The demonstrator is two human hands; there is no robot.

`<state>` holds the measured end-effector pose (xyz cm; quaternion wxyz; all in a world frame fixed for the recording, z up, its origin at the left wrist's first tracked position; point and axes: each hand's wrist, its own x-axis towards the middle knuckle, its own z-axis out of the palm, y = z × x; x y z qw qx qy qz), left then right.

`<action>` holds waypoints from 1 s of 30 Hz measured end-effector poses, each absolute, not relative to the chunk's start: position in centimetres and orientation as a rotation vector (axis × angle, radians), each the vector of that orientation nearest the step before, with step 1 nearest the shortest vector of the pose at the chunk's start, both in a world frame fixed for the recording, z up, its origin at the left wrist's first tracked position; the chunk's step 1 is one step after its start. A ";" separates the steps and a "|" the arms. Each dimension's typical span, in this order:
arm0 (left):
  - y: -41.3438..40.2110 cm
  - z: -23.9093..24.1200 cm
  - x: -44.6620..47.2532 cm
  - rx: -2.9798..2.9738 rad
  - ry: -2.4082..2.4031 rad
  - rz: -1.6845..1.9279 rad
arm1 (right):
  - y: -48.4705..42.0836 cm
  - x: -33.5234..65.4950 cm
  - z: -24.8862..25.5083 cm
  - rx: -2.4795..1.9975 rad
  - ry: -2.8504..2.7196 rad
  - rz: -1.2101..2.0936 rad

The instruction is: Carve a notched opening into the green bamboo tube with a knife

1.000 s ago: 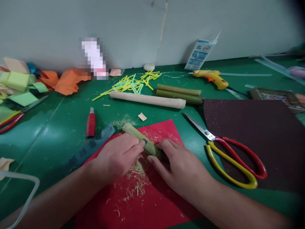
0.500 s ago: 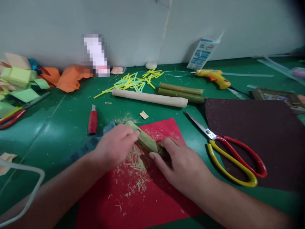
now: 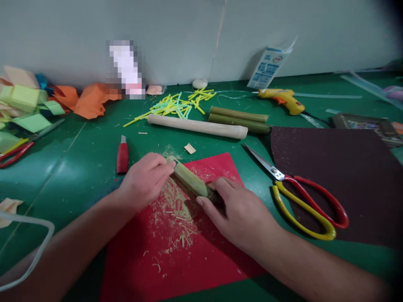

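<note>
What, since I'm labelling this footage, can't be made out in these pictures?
In the head view:
Small dark piece: mostly covered by the left hand.
Pale-green bamboo length: near end hidden by the right hand.
Brown rectangular tray: contents too small and blurred.
White pixelated oblong: details masked.
Whitish curved frame: cut off by the left edge.

Pale green bamboo piece point(image 3: 191, 178), red paper point(image 3: 201, 272), green table point(image 3: 82, 149); dark sheet point(image 3: 340, 163), seemingly brown
</note>
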<state>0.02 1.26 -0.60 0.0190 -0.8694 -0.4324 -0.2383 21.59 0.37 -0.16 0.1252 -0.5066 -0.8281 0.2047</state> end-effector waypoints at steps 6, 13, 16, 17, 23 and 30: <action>1.4 -0.5 -0.2 -2.700 -1.311 -0.730 | 0.5 21.6 -0.1 -1.506 -2.419 0.628; 0.8 -0.5 0.4 -2.737 -1.197 -0.648 | 0.6 21.8 -0.1 -1.491 -2.427 0.634; 1.5 -0.6 -0.4 -2.609 -1.319 -0.663 | 0.5 21.9 -0.3 -1.470 -2.423 0.614; 1.7 -0.6 -0.7 -2.578 -1.340 -0.672 | 0.5 21.9 -0.4 -1.457 -2.420 0.590; 1.8 -1.0 -0.8 -2.596 -1.377 -0.727 | 0.4 22.3 -0.7 -1.392 -2.427 0.462; 2.2 -0.7 -1.1 -2.594 -1.473 -0.763 | 0.8 22.2 -0.7 -1.312 -2.442 0.470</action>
